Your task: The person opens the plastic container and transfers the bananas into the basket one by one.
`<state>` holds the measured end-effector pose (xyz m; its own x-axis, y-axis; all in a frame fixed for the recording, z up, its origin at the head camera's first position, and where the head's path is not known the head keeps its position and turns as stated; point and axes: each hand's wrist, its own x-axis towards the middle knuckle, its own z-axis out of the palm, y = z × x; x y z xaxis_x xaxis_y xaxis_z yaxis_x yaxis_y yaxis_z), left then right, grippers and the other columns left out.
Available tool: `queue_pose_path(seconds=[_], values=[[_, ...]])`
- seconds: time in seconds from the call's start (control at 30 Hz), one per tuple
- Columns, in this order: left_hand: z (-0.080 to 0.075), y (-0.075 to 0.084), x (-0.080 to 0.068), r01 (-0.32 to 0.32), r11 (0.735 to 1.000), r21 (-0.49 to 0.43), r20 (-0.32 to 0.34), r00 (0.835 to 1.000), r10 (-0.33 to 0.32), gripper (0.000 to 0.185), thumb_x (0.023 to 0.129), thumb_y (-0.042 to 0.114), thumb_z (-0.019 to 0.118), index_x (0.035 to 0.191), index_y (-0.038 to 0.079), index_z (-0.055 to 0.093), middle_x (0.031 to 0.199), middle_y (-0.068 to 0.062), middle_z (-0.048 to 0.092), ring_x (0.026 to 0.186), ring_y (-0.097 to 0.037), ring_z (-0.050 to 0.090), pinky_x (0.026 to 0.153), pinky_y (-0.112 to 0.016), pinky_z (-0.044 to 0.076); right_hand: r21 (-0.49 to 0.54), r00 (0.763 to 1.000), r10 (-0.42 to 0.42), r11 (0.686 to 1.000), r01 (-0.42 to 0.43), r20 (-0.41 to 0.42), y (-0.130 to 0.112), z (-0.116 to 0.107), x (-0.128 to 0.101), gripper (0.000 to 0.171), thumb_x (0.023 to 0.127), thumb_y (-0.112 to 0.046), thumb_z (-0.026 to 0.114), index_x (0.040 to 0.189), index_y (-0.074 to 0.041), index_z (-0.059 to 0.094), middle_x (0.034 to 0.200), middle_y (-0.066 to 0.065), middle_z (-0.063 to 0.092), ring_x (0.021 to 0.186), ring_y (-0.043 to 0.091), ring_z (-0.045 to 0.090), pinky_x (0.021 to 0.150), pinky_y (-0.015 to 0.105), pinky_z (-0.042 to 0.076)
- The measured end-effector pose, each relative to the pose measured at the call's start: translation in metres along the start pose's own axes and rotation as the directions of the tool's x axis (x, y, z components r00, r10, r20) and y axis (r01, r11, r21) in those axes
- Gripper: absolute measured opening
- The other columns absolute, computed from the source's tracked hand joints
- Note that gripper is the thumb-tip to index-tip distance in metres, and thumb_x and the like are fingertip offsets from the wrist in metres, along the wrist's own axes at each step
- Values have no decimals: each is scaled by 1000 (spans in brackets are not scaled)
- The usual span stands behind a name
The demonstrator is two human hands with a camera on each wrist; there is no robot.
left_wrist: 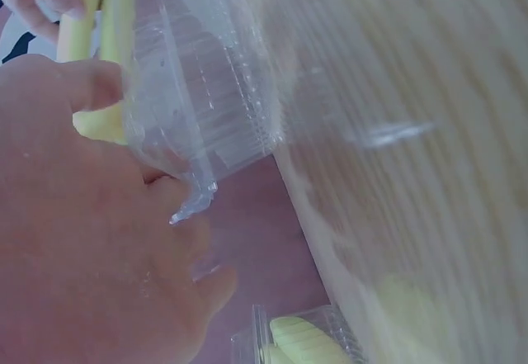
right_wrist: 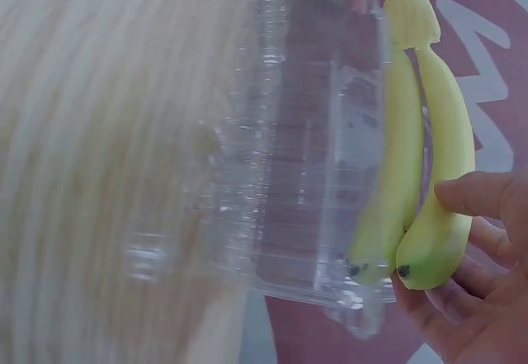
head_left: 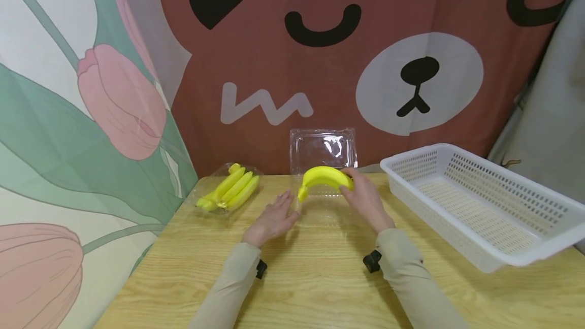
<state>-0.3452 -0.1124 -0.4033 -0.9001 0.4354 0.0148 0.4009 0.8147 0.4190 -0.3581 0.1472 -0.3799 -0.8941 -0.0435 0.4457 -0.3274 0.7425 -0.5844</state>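
At 12 o'clock on the table (head_left: 320, 278), the right hand (head_left: 365, 199) grips a banana bunch (head_left: 324, 176) above the open clear clamshell (head_left: 322, 151), the left hand (head_left: 274, 217) steadies its edge with relaxed fingers, a second packed clamshell (head_left: 228, 187) waits at 10 o'clock, and the white basket (head_left: 484, 202) at 2 o'clock holds nothing.

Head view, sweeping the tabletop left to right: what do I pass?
packed bananas → left hand → banana pair over the open clear box → right hand → white basket
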Motion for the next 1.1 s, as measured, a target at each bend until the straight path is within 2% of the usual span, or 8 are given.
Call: queue_pose_path(seconds=[0.23, 0.5, 0.77, 1.1], values=[[4, -5, 1, 17, 998, 61, -4, 1000, -17, 68, 105, 48, 30, 159, 10, 12, 164, -4, 5, 149, -27, 1, 117, -57, 5, 6, 1000, 13, 1000, -13, 18, -11, -16, -3, 46, 94, -12, 66, 138, -7, 52, 120, 14, 61, 89, 27, 58, 78, 43, 50], [5, -2, 2, 12, 997, 71, -18, 1000, -11, 71, 104, 52, 28, 158, 9, 14, 164, -5, 7, 149, -26, 1, 118, -56, 5, -16, 999, 3, 1000, -3, -55, -25, -39, -7, 46, 93, -12, 68, 136, -6, 54, 120, 16, 61, 94, 29, 59, 80, 47, 50], [4, 0, 1, 11, 998, 67, -19, 1000, -10, 71, 104, 52, 29, 158, 8, 16, 164, -7, 8, 149, -26, 0, 118, -55, 4, -45, 993, -1, 999, -4, -121, -24, -53, -12, 44, 91, -12, 70, 133, -6, 57, 119, 16, 64, 92, 30, 60, 77, 47, 49], [6, -1, 3, 18, 997, 71, -24, 1000, -16, 71, 104, 52, 29, 158, 9, 15, 164, -7, 8, 149, -25, 0, 118, -55, 5, -89, 987, 15, 996, -30, -162, -16, -71, -18, 42, 90, -11, 71, 129, -7, 58, 114, 14, 65, 85, 29, 60, 67, 43, 47]])
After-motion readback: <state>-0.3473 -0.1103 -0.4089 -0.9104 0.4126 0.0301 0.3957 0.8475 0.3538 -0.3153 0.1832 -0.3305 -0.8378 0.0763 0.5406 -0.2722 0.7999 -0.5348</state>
